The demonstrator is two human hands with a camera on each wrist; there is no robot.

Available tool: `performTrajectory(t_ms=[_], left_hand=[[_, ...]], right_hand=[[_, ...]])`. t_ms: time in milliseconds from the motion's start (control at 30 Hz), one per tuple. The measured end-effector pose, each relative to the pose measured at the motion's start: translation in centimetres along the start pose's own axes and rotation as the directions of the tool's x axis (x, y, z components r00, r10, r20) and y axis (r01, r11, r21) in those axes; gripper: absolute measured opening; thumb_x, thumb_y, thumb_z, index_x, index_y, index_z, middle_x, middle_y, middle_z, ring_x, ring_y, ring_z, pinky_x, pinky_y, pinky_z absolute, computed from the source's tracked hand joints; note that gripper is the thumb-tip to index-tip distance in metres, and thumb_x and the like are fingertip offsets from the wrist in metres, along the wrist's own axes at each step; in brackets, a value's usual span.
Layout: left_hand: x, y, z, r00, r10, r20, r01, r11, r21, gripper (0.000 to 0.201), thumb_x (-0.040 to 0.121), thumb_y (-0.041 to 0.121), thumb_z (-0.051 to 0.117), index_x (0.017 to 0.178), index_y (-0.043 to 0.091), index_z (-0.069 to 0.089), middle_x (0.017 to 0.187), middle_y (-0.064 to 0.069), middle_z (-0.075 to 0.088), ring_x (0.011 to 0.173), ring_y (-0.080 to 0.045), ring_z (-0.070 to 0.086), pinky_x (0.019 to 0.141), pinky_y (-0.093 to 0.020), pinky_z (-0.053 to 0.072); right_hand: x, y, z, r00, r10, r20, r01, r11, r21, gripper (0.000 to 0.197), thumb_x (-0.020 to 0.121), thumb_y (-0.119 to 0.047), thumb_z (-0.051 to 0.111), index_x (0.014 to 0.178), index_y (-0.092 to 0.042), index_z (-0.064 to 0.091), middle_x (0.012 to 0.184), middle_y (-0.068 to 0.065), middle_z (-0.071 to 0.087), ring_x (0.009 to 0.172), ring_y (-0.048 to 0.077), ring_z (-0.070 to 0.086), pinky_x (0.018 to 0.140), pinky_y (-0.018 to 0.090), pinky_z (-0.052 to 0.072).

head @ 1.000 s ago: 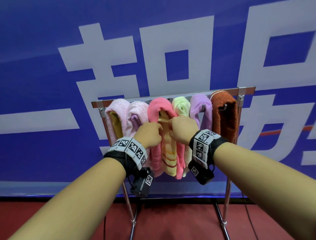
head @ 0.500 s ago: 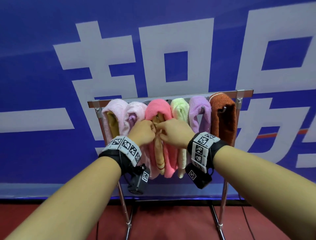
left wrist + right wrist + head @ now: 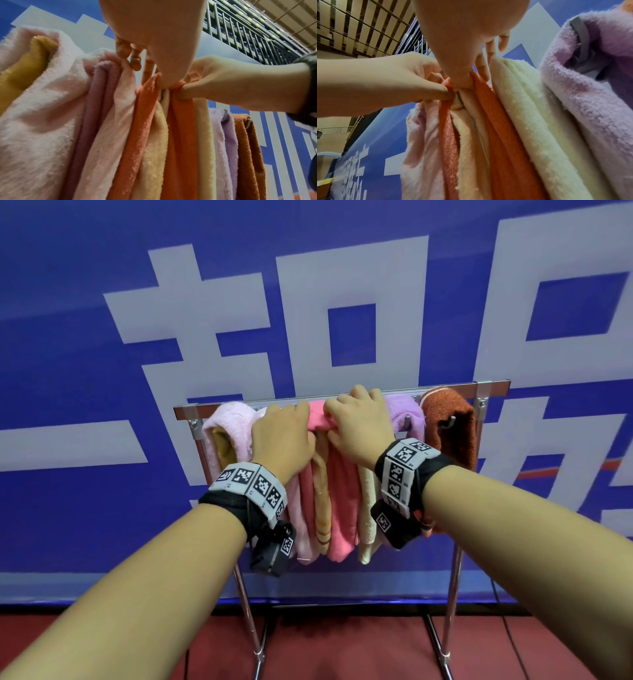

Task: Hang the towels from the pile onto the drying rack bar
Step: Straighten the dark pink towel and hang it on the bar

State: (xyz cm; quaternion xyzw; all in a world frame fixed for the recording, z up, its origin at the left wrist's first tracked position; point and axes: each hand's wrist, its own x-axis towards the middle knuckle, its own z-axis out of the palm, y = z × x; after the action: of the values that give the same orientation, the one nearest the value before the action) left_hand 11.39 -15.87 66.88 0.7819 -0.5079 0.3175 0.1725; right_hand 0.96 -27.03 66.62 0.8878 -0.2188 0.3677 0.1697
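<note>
A metal rack bar [image 3: 448, 388] carries several towels side by side. My left hand [image 3: 301, 422] and right hand [image 3: 342, 419] meet at the top of the coral-pink towel [image 3: 340, 508], just under the bar. Each hand pinches the pink fold between thumb and fingers. A beige striped towel [image 3: 321, 508] hangs bunched inside that fold. In the left wrist view my left thumb presses the coral towel [image 3: 147, 108] and the right hand [image 3: 214, 81] grips it from the other side. In the right wrist view the beige towel [image 3: 467, 135] runs down between the coral layers.
Pale pink towels [image 3: 231, 419] hang left of my hands, one over a mustard towel [image 3: 222, 445]. A cream towel [image 3: 366, 525], a lilac towel [image 3: 404, 414] and a rust towel [image 3: 448, 426] hang to the right. Rack legs [image 3: 448, 611] stand on red floor before a blue banner.
Both hands have gone up from the middle of the towels to the top of the pink towel at the bar. The beige towel has been gathered narrower.
</note>
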Motion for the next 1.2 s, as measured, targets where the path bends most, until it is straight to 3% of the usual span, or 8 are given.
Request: performTrajectory(t_ms=[100,233,433,733,900,1067,1200], left_hand=[[0.7,-0.2,0.4,0.999,-0.002,-0.048,0.003,1.000,0.014,0.011,0.085,0.022,0.051,0.093,0.016,0.054,0.088,-0.007,0.065,0.090,-0.034,0.053,0.066,-0.037,0.030],[2.4,-0.5,0.7,0.995,-0.037,-0.088,0.043,0.996,0.074,0.010,0.087,0.019,0.049,0.095,0.015,0.055,0.087,-0.007,0.065,0.088,-0.033,0.054,0.070,-0.039,0.032],[3.1,-1.1,1.5,0.999,-0.041,-0.028,0.044,0.993,0.113,0.018,0.081,0.018,0.055,0.098,0.018,0.056,0.090,-0.002,0.065,0.091,-0.032,0.055,0.077,-0.040,0.036],[5.4,-1.5,2.3,0.994,-0.087,-0.070,0.097,0.982,0.162,0.012,0.080,0.013,0.055,0.088,0.020,0.050,0.081,-0.001,0.061,0.083,-0.029,0.053,0.070,-0.037,0.026],[4.7,-1.5,2.9,0.999,-0.044,-0.024,0.048,0.978,0.202,0.018,0.083,0.009,0.053,0.095,0.021,0.056,0.086,0.000,0.062,0.091,-0.029,0.053,0.073,-0.038,0.026],[3.5,-1.3,2.5,0.999,-0.027,0.022,0.023,0.985,0.169,0.016,0.081,0.010,0.055,0.082,0.025,0.049,0.080,0.001,0.062,0.091,-0.028,0.051,0.074,-0.038,0.024],[2.2,-0.8,1.1,0.993,-0.018,0.117,-0.002,0.987,0.163,0.012,0.084,0.019,0.053,0.092,0.024,0.060,0.090,-0.001,0.065,0.101,-0.029,0.054,0.081,-0.040,0.031]], right_hand=[[1.0,0.6,0.1,0.999,0.029,0.022,-0.029,1.000,-0.001,0.027,0.078,-0.027,0.041,0.092,-0.018,0.062,0.087,0.000,0.069,0.088,0.030,0.052,0.075,0.039,0.029],[2.6,0.7,-0.1,0.998,0.055,0.029,-0.054,0.998,-0.017,0.016,0.083,-0.022,0.050,0.095,-0.018,0.061,0.091,0.002,0.069,0.091,0.031,0.053,0.078,0.040,0.031],[2.2,0.6,0.8,0.995,0.041,0.096,-0.039,0.999,-0.022,0.025,0.077,-0.022,0.055,0.102,-0.019,0.055,0.097,0.002,0.067,0.095,0.031,0.053,0.075,0.038,0.028],[4.4,1.2,1.5,0.993,0.104,0.062,-0.099,0.992,-0.076,0.017,0.081,-0.014,0.051,0.097,-0.019,0.053,0.096,0.004,0.067,0.094,0.030,0.052,0.073,0.038,0.022],[3.8,1.0,2.4,0.994,0.059,0.090,-0.053,0.996,-0.070,0.019,0.077,-0.008,0.050,0.086,-0.022,0.043,0.093,0.004,0.066,0.094,0.031,0.052,0.072,0.038,0.022],[2.8,1.1,1.6,0.989,0.014,0.146,0.000,0.995,-0.096,0.012,0.078,-0.010,0.053,0.084,-0.020,0.056,0.084,0.008,0.066,0.092,0.033,0.055,0.071,0.037,0.023],[1.5,0.7,0.7,0.972,-0.026,0.232,0.054,0.992,-0.113,0.014,0.078,-0.013,0.054,0.084,-0.015,0.066,0.084,0.011,0.067,0.088,0.033,0.060,0.078,0.039,0.033]])
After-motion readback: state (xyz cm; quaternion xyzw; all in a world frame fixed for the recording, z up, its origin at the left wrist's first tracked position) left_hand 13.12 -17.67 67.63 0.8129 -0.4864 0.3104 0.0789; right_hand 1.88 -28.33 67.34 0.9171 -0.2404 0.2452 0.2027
